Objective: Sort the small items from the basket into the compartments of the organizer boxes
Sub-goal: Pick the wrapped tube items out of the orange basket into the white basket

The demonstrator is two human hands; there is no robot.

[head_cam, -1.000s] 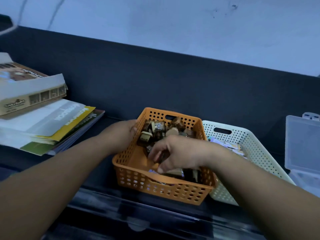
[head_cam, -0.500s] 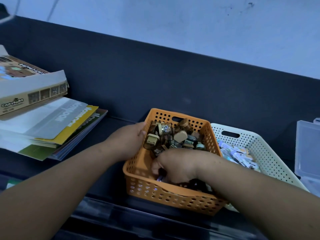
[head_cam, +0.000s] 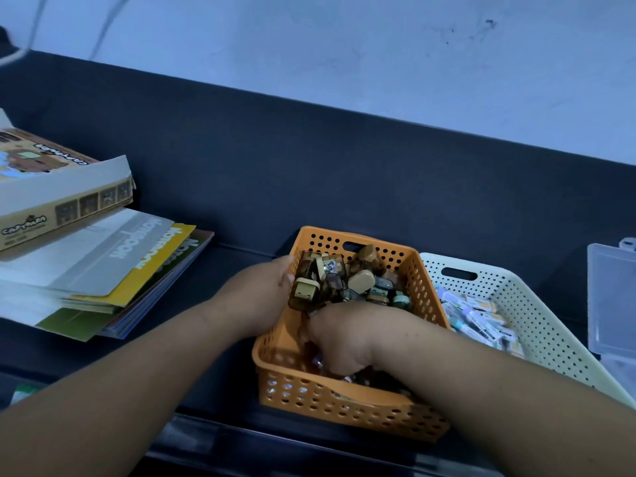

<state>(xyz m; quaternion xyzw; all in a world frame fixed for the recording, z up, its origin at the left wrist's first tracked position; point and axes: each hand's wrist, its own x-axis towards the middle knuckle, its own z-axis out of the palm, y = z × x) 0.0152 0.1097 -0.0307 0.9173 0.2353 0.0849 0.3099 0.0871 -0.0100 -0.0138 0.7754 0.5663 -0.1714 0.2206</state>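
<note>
The right grip (head_cam: 344, 335) is sunk knuckles-up into the orange basket (head_cam: 344, 411), its fingers curled down among the small items (head_cam: 361, 280). Whether they have closed on anything is hidden, so I cannot tell. The left grip (head_cam: 258, 297) holds the basket's left wall, with the fingertips hooked over the rim beside the pile.

The items are brown, tan and grey-green pieces. They lie heaped toward the far end of the basket, and a few more show under the right wrist at the near end.

A white perforated basket (head_cam: 550, 339) sits touching the orange one on its right, holding pale printed packets (head_cam: 481, 318). Farther right, at the frame edge, a clear plastic box (head_cam: 611, 297) stands with its lid up.

Everything rests on a dark tabletop (head_cam: 192, 284) with a glossy black front edge (head_cam: 241, 442). Well apart to the left is a fanned stack of booklets (head_cam: 103, 270), and a cardboard box (head_cam: 62, 197) lies on top of it.

A dark panel (head_cam: 309, 166) rises behind the tabletop. Above it is a pale, scuffed wall (head_cam: 344, 63) in dim, bluish light.
</note>
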